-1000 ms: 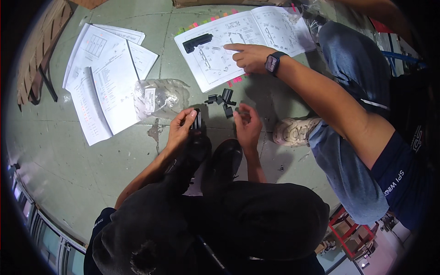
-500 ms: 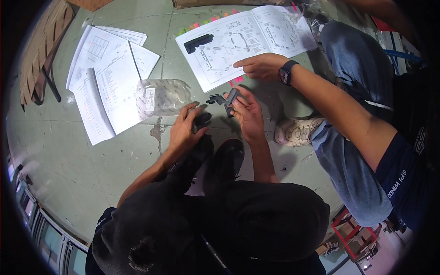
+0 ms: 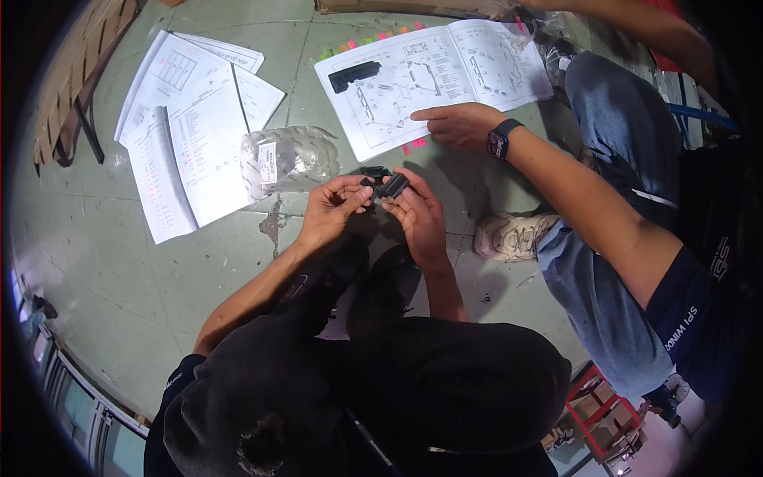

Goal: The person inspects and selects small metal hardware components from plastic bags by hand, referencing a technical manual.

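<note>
A dark plastic hardware piece (image 3: pixel 390 188) with a ridged block is held between my two hands, above the floor in front of my shoes. Around its right side the fingers of my right hand (image 3: pixel 424 225) are closed. My left hand (image 3: pixel 326 215) pinches at its left end with thumb and fingertips. Another black bit (image 3: pixel 373 171) shows just beyond my fingertips; whether it belongs to the same piece I cannot tell. Just past my left hand lies a clear plastic bag (image 3: pixel 298 163) with a white label.
An open manual (image 3: pixel 381 131) with coloured tabs lies ahead, a black part (image 3: pixel 354 76) on its left page. A co-worker's hand (image 3: pixel 461 126) points at it. Loose printed sheets (image 3: pixel 203 171) lie left, near cardboard (image 3: pixel 83 71). The co-worker's shoe (image 3: pixel 517 237) stands at right.
My hands have come together at the dark piece; my left hand, loosely curled and apart before, now pinches its end. The piece has turned and come lower. The co-worker still points at the manual.
</note>
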The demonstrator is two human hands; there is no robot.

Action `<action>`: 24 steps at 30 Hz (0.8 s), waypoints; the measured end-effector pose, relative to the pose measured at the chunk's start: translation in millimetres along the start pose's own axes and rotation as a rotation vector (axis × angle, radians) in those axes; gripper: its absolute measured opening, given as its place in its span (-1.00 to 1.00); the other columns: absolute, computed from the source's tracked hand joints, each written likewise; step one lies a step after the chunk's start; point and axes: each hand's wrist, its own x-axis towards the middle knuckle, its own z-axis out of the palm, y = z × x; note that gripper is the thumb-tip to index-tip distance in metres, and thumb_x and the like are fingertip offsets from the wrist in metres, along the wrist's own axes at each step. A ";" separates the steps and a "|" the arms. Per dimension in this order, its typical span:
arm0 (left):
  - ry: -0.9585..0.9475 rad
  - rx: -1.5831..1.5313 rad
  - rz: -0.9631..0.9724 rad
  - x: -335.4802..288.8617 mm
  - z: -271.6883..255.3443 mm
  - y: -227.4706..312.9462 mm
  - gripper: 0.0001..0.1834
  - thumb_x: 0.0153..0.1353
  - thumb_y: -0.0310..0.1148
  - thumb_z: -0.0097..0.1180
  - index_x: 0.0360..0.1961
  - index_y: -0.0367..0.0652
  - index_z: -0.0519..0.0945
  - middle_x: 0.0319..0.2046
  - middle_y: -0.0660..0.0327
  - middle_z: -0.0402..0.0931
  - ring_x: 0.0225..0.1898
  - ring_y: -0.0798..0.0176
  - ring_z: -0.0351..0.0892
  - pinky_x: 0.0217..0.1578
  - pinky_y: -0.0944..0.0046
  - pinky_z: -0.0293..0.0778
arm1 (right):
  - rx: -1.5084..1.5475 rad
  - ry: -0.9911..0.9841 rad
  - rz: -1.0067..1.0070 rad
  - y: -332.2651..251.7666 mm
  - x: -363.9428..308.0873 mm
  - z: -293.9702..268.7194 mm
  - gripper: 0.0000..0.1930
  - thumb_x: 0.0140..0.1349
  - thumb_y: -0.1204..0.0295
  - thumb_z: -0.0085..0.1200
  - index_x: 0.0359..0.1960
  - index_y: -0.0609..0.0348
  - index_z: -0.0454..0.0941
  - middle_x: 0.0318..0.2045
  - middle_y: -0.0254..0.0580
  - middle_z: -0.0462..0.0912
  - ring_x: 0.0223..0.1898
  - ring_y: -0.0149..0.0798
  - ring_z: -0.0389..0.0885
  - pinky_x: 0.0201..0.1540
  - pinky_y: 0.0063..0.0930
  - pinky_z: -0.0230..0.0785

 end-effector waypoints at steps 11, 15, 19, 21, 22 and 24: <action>0.062 0.026 0.094 -5.8 7.8 10.3 -0.79 0.20 -0.51 0.20 -0.12 -0.28 0.62 -0.54 0.36 0.56 -0.50 0.60 0.41 -0.44 0.56 0.32 | -0.015 0.024 -0.057 -7.8 -4.0 13.6 -0.63 0.38 0.45 -0.14 0.20 0.21 0.33 0.04 -0.06 0.50 0.02 -0.31 0.50 0.04 -0.39 0.42; 0.060 0.026 0.110 -8.3 8.3 8.5 -0.79 0.20 -0.52 0.20 -0.13 -0.29 0.61 -0.54 0.37 0.56 -0.50 0.60 0.41 -0.44 0.56 0.32 | -0.078 0.029 -0.089 -6.1 -5.5 13.4 -0.62 0.35 0.50 -0.08 0.20 0.21 0.33 0.03 -0.08 0.51 0.02 -0.34 0.50 0.03 -0.43 0.44; 0.041 0.019 0.136 -11.5 8.8 8.6 -0.79 0.18 -0.55 0.22 -0.14 -0.31 0.61 -0.50 0.33 0.58 -0.47 0.58 0.43 -0.42 0.55 0.34 | -0.077 0.018 -0.080 -5.6 -6.7 13.7 -0.63 0.37 0.47 -0.12 0.20 0.23 0.32 0.03 -0.10 0.51 0.02 -0.33 0.51 0.03 -0.43 0.43; 0.034 0.018 0.148 -12.5 10.2 9.5 -0.79 0.17 -0.56 0.22 -0.15 -0.31 0.60 -0.48 0.31 0.58 -0.46 0.57 0.45 -0.41 0.55 0.36 | -0.064 0.004 -0.081 -4.8 -7.0 13.0 -0.62 0.38 0.46 -0.14 0.21 0.24 0.31 0.04 -0.09 0.51 0.03 -0.32 0.51 0.04 -0.42 0.43; 0.031 0.022 0.161 -12.9 10.6 9.5 -0.79 0.16 -0.57 0.23 -0.16 -0.31 0.60 -0.46 0.29 0.59 -0.44 0.56 0.46 -0.39 0.55 0.37 | -0.051 -0.010 -0.081 -4.0 -7.3 12.8 -0.62 0.38 0.46 -0.15 0.21 0.25 0.31 0.04 -0.07 0.50 0.03 -0.30 0.51 0.05 -0.41 0.42; 0.028 0.027 0.175 -13.7 10.8 9.7 -0.79 0.15 -0.57 0.23 -0.16 -0.32 0.59 -0.44 0.27 0.60 -0.43 0.55 0.48 -0.37 0.54 0.39 | -0.048 -0.011 -0.081 -1.5 -7.8 12.8 -0.62 0.38 0.46 -0.16 0.22 0.27 0.30 0.05 -0.06 0.50 0.03 -0.30 0.51 0.06 -0.41 0.42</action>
